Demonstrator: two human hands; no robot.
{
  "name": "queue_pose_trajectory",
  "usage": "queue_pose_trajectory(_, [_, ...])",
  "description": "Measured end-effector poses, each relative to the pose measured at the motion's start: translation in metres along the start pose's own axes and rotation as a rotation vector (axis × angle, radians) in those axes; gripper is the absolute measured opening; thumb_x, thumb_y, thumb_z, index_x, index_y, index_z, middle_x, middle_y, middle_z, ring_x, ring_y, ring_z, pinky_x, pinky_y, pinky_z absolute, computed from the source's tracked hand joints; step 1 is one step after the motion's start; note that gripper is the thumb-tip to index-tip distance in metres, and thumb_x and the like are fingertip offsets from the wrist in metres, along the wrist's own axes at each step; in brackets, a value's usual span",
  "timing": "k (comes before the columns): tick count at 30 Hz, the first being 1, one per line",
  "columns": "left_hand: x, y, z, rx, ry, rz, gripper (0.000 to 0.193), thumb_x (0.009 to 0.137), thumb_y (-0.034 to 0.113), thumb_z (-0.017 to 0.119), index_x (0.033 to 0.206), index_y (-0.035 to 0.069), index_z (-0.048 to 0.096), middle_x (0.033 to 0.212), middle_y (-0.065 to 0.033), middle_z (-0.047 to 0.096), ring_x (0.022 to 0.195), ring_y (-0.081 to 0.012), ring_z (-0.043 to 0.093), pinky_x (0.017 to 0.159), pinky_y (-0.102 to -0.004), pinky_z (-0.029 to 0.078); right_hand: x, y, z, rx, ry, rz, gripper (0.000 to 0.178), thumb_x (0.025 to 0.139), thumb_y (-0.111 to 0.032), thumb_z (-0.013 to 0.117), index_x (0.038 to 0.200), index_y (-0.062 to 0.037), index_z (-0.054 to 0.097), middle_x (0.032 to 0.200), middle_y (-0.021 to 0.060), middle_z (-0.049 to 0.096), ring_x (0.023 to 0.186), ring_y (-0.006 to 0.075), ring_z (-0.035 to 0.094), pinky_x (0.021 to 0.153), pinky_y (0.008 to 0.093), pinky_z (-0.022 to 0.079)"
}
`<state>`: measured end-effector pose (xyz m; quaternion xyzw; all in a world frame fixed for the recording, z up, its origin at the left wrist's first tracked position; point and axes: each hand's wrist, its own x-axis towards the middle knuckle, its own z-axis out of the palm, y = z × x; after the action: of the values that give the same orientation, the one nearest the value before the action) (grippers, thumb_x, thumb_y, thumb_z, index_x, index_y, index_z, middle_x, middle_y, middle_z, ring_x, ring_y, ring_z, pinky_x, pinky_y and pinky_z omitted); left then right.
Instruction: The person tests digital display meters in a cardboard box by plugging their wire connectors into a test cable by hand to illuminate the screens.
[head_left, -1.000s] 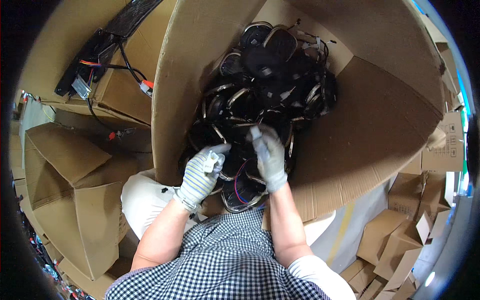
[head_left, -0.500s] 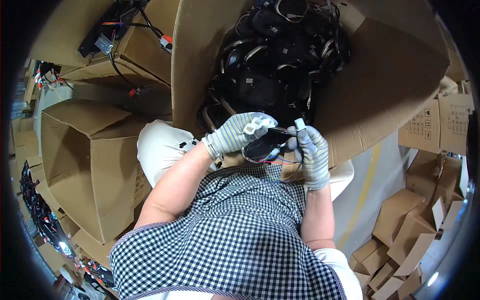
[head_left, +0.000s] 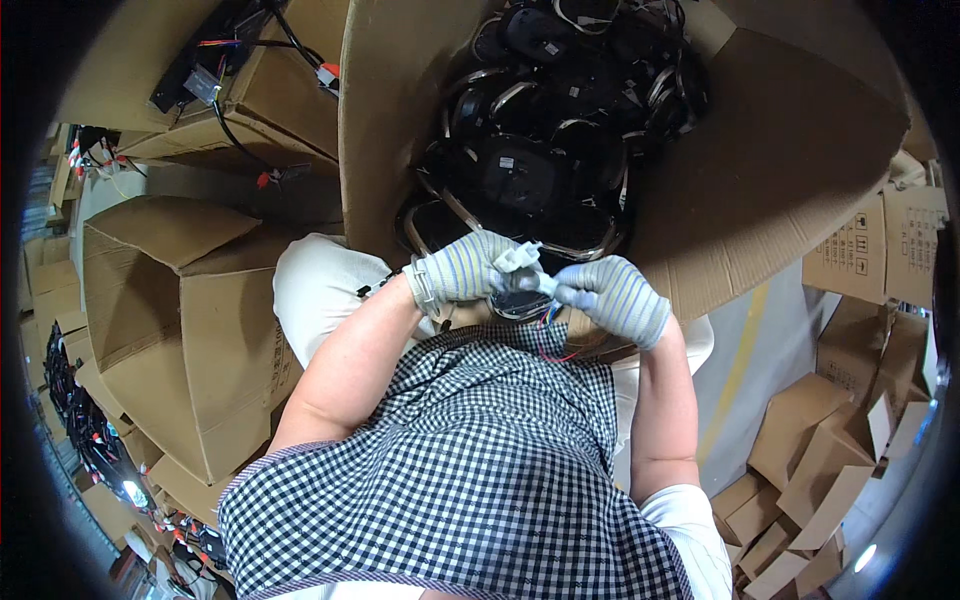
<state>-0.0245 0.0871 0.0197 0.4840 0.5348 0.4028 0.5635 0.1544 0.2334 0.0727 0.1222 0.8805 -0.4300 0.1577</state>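
Note:
My left hand [head_left: 462, 270], in a striped glove, is closed on a white plastic connector [head_left: 518, 258] that sticks out past its fingertips. Close beside it, my right hand [head_left: 618, 298], gloved alike, pinches a second pale connector [head_left: 546, 284], whose end points at the left hand. Thin red and blue wires [head_left: 548, 335] hang below the right fingers. Under both hands a dark, silver-rimmed part [head_left: 518, 304] shows in part over my lap. How the connectors meet is hidden by the fingers.
A large open carton [head_left: 760, 170] ahead holds many black parts with silver rims [head_left: 515, 170]. An open box [head_left: 150, 340] stands at left, below a carton bearing cabled parts [head_left: 205, 85]. Stacked cartons [head_left: 800, 410] and a yellow floor line [head_left: 735, 370] lie right.
My right hand has turned inward and moved left, bringing its connector from upright to pointing at the left hand. The left hand has stayed nearly in place.

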Motion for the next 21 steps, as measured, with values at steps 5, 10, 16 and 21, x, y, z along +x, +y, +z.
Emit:
queue_pose_trajectory(5, [-0.004, 0.002, -0.003, -0.255, 0.114, -0.044, 0.02, 0.083, 0.019, 0.068, 0.096, 0.003, 0.067, 0.085, -0.0024, 0.067, 0.081, -0.0111, 0.06, 0.076, -0.0266, 0.047, 0.027, 0.027, 0.008, 0.838, 0.053, 0.007, 0.039, 0.091, -0.037, 0.055, 0.109, -0.0021, 0.062, 0.09, 0.0085, 0.065, 0.082, 0.0117, 0.06, 0.075, 0.0276, 0.047])
queue_pose_trajectory(10, [0.005, 0.004, -0.004, -0.132, 0.051, -0.035, 0.021, 0.084, 0.021, 0.067, 0.098, 0.006, 0.066, 0.084, -0.0052, 0.067, 0.078, -0.0148, 0.061, 0.074, -0.0281, 0.048, 0.124, 0.12, 0.061, 0.326, 0.66, 0.591, 0.078, 0.078, -0.049, 0.063, 0.135, -0.0019, 0.038, 0.129, 0.0271, 0.048, 0.123, 0.0391, 0.044, 0.102, 0.0405, 0.036])
queue_pose_trajectory(16, [-0.002, 0.004, -0.006, -0.17, 0.052, -0.061, 0.021, 0.082, 0.021, 0.068, 0.096, 0.006, 0.067, 0.086, -0.0056, 0.067, 0.079, -0.0158, 0.062, 0.075, -0.0279, 0.048, 0.17, 0.106, 0.06, 0.128, 0.61, 0.786, 0.101, 0.066, -0.056, 0.071, 0.139, -0.0004, 0.028, 0.124, 0.0307, 0.05, 0.122, 0.0377, 0.046, 0.101, 0.0398, 0.038])
queue_pose_trajectory(21, [-0.001, 0.006, -0.005, -0.035, -0.007, -0.095, 0.025, 0.077, 0.021, 0.068, 0.099, 0.007, 0.066, 0.09, -0.0079, 0.067, 0.083, -0.0202, 0.063, 0.076, -0.03, 0.049, 0.152, 0.1, 0.04, 0.653, 0.673, 0.363, 0.073, 0.071, -0.033, 0.075, 0.127, 0.0023, 0.045, 0.117, 0.0232, 0.058, 0.107, 0.0363, 0.056, 0.093, 0.0396, 0.043])
